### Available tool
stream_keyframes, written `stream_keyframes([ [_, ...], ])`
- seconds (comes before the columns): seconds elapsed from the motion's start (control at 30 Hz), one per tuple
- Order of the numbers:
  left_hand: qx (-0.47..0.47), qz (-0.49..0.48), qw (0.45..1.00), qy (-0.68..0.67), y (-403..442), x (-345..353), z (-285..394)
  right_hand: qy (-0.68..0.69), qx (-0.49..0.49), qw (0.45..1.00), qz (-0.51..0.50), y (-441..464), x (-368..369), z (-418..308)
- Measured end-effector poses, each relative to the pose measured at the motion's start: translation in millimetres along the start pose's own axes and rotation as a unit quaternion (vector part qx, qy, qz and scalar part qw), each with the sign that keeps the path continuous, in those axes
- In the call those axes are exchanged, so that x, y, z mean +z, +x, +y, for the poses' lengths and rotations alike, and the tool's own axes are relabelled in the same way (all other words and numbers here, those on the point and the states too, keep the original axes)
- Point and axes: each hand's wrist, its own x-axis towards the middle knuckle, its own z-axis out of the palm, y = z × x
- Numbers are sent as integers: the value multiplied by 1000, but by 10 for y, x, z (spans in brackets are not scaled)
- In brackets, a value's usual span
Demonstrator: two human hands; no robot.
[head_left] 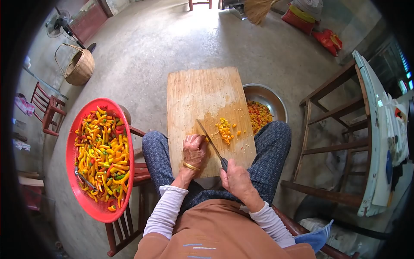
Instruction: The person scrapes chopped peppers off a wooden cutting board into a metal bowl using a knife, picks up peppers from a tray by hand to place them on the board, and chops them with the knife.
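Observation:
My right hand point(238, 179) is wrapped round the black handle of a knife point(212, 142). The blade slants up and left over a wooden cutting board point(202, 90) resting across my lap. Against the blade's left side, my left hand point(195, 150) presses down on the board with its fingers curled; a bit of orange pepper shows at the fingertips. Chopped orange and yellow pepper point(225, 131) lies just right of the blade. Pale seeds are scattered over the board. A metal bowl point(279, 103), partly hidden by the board and my knee, holds chopped red and orange peppers point(258, 115).
A red tray point(71, 172) of whole peppers point(103, 151) and a metal utensil point(86, 181) sits on a chair at left. Behind it are a wicker basket point(79, 68) and a fan point(58, 23). A wooden-framed table point(366, 129) stands on the right.

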Motion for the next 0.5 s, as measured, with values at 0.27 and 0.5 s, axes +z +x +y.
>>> stream_keyframes([
  [0.27, 35, -6, 999, 6, 50, -57, 60, -71, -4, 997, -32, 34, -76, -103],
  [0.5, 61, -24, 998, 11, -11, 43, -190, -29, -6, 999, -23, 356, 83, -52],
])
